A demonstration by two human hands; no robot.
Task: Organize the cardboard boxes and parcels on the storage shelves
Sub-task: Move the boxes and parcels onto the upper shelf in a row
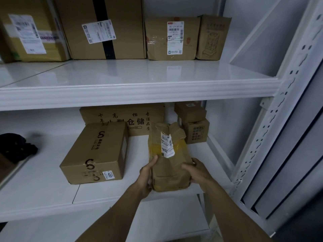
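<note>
Currently gripping the crumpled parcel [168, 158] with both hands, left hand [146, 173] and right hand [198, 172] clamped on its sides, near front edge of the lower shelf [43, 194]. Judging mid-task: upper shelf [139, 95] boxes lining up far back; lower ones looking unsorted. Leaving open room right, toward the small stacked boxes [193, 124]; flat box [97, 152] sitting close left.

I take this for a parcel storeroom. White metal shelves [139, 95] hang on a slotted upright [272, 123] against bare white walls. Taped cardboard boxes [103, 28] with barcoded shipping labels [98, 31] line the upper shelf, and more boxes, one numbered 4001 [97, 152], sit on the lower shelf [43, 189].
</note>
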